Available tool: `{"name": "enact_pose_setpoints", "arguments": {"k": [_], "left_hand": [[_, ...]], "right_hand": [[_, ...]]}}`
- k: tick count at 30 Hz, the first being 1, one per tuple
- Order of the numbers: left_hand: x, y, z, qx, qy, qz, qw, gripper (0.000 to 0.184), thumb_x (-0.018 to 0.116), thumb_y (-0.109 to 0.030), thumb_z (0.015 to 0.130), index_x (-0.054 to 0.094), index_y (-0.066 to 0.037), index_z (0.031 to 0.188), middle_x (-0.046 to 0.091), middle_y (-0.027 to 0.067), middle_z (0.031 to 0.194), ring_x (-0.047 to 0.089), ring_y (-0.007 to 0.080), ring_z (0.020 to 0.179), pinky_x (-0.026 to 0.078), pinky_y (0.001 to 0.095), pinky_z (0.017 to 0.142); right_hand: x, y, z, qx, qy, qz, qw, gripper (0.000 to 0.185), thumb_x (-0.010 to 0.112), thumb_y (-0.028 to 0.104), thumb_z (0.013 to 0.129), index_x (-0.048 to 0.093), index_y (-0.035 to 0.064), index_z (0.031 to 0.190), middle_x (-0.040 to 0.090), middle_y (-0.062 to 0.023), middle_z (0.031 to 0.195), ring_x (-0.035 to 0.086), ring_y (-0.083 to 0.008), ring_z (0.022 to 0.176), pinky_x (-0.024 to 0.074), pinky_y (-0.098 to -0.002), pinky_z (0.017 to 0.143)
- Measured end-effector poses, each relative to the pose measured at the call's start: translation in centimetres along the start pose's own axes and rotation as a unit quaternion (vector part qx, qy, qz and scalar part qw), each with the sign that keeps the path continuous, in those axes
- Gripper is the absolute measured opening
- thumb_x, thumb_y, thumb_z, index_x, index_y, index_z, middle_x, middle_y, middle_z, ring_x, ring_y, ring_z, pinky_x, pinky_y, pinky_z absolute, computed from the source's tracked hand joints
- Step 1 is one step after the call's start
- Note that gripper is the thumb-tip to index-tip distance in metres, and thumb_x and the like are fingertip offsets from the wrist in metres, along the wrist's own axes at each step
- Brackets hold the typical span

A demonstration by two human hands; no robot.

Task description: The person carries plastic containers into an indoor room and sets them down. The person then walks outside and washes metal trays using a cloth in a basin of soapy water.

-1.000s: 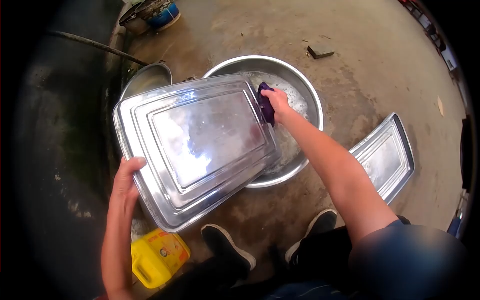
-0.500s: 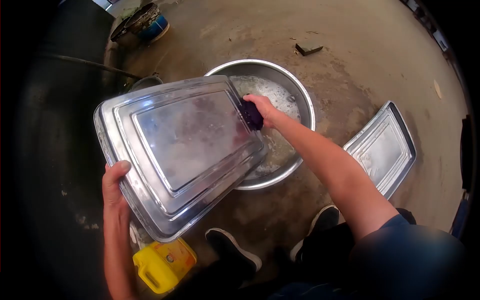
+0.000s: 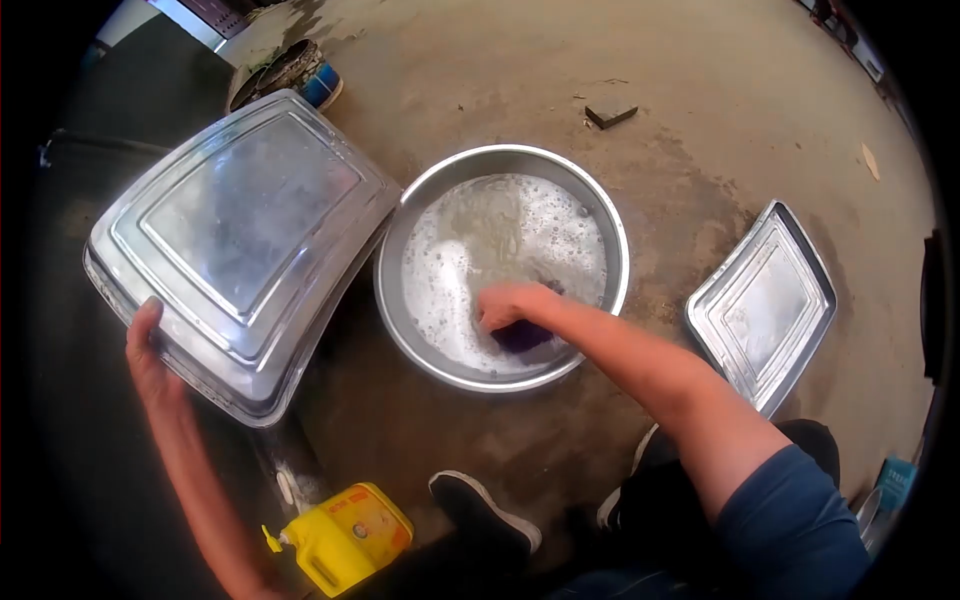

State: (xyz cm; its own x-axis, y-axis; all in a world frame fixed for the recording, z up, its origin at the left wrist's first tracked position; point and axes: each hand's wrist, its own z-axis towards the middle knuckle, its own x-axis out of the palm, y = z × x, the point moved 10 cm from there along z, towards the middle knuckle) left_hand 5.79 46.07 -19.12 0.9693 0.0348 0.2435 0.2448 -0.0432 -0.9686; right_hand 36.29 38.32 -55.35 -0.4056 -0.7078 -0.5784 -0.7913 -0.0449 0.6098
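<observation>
At the left, my left hand [image 3: 152,355] grips the near edge of a large rectangular metal tray [image 3: 250,215], its thumb on top. The tray is tilted, with its far corner beside the basin's rim. A round metal basin [image 3: 392,325] of sudsy water stands in the middle. Inside it, my right hand [image 3: 508,303] is closed on a dark purple cloth [image 3: 522,337] at the water's surface. Some of the fingers are hidden from view.
A second metal tray [image 3: 765,305] lies on the wet ground at the right. A yellow jug [image 3: 350,540] is near my shoes. Blue-banded buckets [image 3: 318,85] stand at the far left, and a small dark block [image 3: 610,117] lies beyond the basin.
My right hand has moved the purple cloth off the tray and down into the basin's suds. My left hand has swung the tray leftward, away from over the basin.
</observation>
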Motion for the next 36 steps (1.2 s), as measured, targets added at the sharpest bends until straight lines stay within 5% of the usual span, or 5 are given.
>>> {"name": "enact_pose_setpoints", "arguments": {"k": [7, 18, 30, 32, 36], "left_hand": [[0.1, -4.4, 4.3, 0.119, -0.036, 0.288, 0.950, 0.034, 0.066, -0.009, 0.074, 0.059, 0.006, 0.103, 0.063, 0.0108, 0.087, 0.063, 0.0173, 0.073, 0.054, 0.0296, 0.069], [3.2, 7.4, 12.6, -0.053, 0.146, 0.499, 0.853, 0.026, 0.069, -0.011, 0.066, 0.060, 0.003, 0.086, 0.062, 0.0097, 0.075, 0.061, 0.0168, 0.061, 0.050, 0.0301, 0.057], [2.5, 20.2, 6.5, -0.017, 0.209, 0.682, 0.701, 0.051, 0.063, -0.037, 0.083, 0.055, 0.003, 0.114, 0.064, 0.0209, 0.102, 0.062, 0.0285, 0.099, 0.046, 0.0368, 0.085], [-2.8, 23.4, 6.2, -0.177, 0.124, 0.425, 0.879, 0.047, 0.057, -0.035, 0.090, 0.054, 0.000, 0.122, 0.065, 0.0174, 0.102, 0.060, 0.0218, 0.103, 0.042, 0.0311, 0.092], [-9.6, 22.8, 5.1, 0.106, 0.047, 0.745, 0.657, 0.062, 0.067, -0.036, 0.081, 0.050, -0.003, 0.129, 0.050, 0.0215, 0.129, 0.051, 0.0332, 0.117, 0.038, 0.0357, 0.099]], "right_hand": [[-4.9, 1.2, 0.5, -0.066, -0.196, 0.015, 0.978, 0.029, 0.058, 0.019, 0.069, 0.071, 0.0061, 0.092, 0.067, -0.0204, 0.094, 0.064, -0.0357, 0.089, 0.0509, -0.0413, 0.080], [-5.6, 5.3, -0.2, -0.130, -0.302, 0.147, 0.933, 0.026, 0.056, 0.016, 0.071, 0.069, 0.0047, 0.090, 0.067, -0.0194, 0.087, 0.064, -0.0360, 0.083, 0.0503, -0.0429, 0.076], [-4.2, 6.1, 2.6, -0.093, -0.269, 0.389, 0.876, 0.032, 0.059, 0.018, 0.073, 0.066, -0.0043, 0.094, 0.069, -0.0150, 0.077, 0.068, -0.0209, 0.065, 0.0533, -0.0319, 0.068], [-4.0, 6.1, 2.9, -0.100, -0.271, 0.402, 0.869, 0.031, 0.060, 0.018, 0.073, 0.066, -0.0037, 0.094, 0.069, -0.0143, 0.076, 0.068, -0.0208, 0.065, 0.0532, -0.0316, 0.067], [-4.5, 7.3, 2.6, -0.107, -0.277, 0.392, 0.871, 0.031, 0.060, 0.019, 0.073, 0.066, -0.0033, 0.095, 0.069, -0.0145, 0.076, 0.068, -0.0206, 0.064, 0.0533, -0.0316, 0.067]]}}
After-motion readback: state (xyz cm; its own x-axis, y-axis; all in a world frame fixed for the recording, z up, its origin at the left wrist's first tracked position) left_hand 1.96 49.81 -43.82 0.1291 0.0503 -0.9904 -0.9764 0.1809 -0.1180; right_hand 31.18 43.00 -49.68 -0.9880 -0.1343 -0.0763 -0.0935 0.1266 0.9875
